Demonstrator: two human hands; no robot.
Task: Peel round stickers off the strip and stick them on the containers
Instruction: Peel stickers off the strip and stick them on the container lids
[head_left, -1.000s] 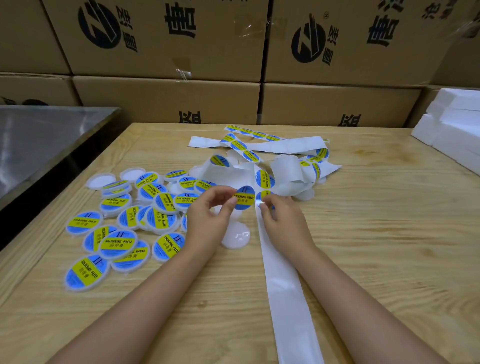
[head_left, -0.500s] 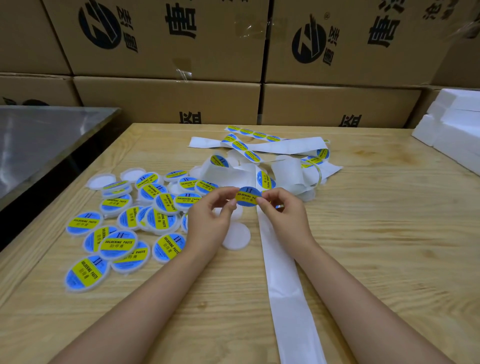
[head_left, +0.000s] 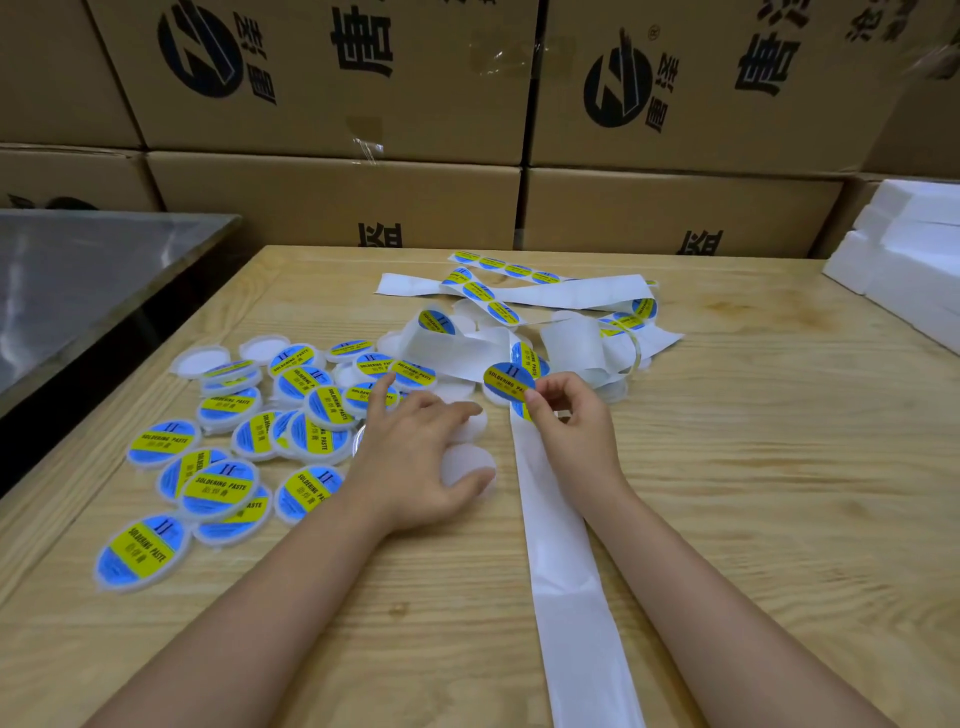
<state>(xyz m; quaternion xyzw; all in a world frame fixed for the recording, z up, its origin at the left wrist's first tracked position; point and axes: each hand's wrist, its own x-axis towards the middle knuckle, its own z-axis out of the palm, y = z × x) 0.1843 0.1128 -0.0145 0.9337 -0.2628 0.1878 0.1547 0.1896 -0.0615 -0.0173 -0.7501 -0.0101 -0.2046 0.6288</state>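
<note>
My right hand (head_left: 569, 426) pinches a round blue-and-yellow sticker (head_left: 508, 382) by its edge, holding it above the white backing strip (head_left: 566, 566) that runs toward me. My left hand (head_left: 415, 457) lies spread over a plain white round container (head_left: 470, 465), thumb and fingers around its rim. A second plain white container (head_left: 475, 418) sits just behind it. Several labelled containers (head_left: 218, 486) lie in a heap to the left. More of the strip with stickers (head_left: 493, 293) is tangled at the table's middle back.
The wooden table (head_left: 753, 467) has a left edge beside a grey metal surface (head_left: 78, 270). Cardboard boxes (head_left: 337, 197) are stacked along the back. White foam blocks (head_left: 914, 260) sit at the far right.
My left hand let go of the sticker and dropped down onto the plain white container. The sticker now hangs from my right hand alone.
</note>
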